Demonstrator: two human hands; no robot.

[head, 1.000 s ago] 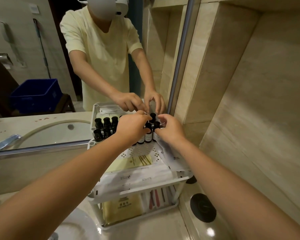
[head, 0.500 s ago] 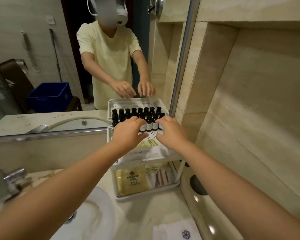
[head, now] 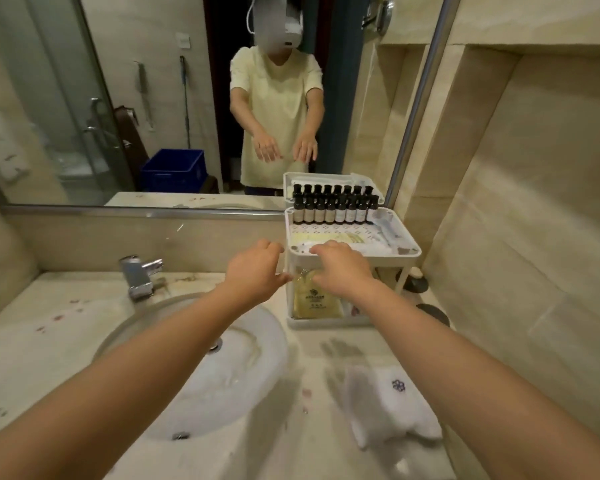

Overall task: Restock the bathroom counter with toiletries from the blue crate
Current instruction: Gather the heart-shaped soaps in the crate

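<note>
Dark cylindrical bottles (head: 333, 212) stood rowed beyond the left hand (head: 253, 271) and right hand (head: 340, 269), both relaxed, empty.

view: single wide-angle head cam
facing: forward and down, across counter (head: 49, 341) toward mirror (head: 118, 98)
range: close, counter within arm's reach
reflection: shows room behind wearer, incl. blue crate (head: 174, 169)

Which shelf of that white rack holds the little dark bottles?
The top shelf: the dark bottles stand in a row along its back edge, by the mirror. The bottom shelf holds a yellow packet instead.
</note>
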